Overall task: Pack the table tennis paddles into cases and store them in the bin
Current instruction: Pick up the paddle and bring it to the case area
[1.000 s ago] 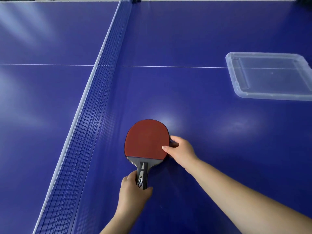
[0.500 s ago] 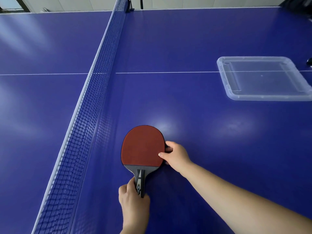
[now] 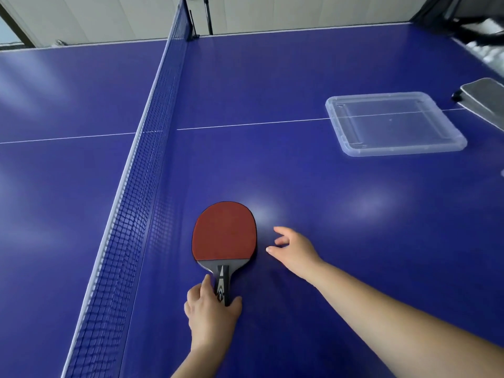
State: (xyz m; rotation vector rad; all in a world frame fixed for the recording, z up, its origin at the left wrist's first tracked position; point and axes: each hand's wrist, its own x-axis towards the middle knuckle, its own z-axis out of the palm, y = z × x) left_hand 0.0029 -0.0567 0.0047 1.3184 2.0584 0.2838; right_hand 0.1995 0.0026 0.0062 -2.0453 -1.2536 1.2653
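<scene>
Nearest the camera, the left hand (image 3: pixel 211 306) grips the handle of the paddle (image 3: pixel 224 233), thumb on 1 side and fingers curled on the other. Red face up, the paddle lies flat on the blue table (image 3: pixel 300 309) beside the net (image 3: pixel 131 214). Just right of the blade, the right hand (image 3: pixel 293 248) hovers with fingers loosely spread, holding nothing. Farther off, well apart, sits the clear bin (image 3: pixel 392 124), with a grey case (image 3: pixel 488 102) beyond at the frame's edge.

Head view, angled down over table (image 3: pixel 300 77).
</scene>
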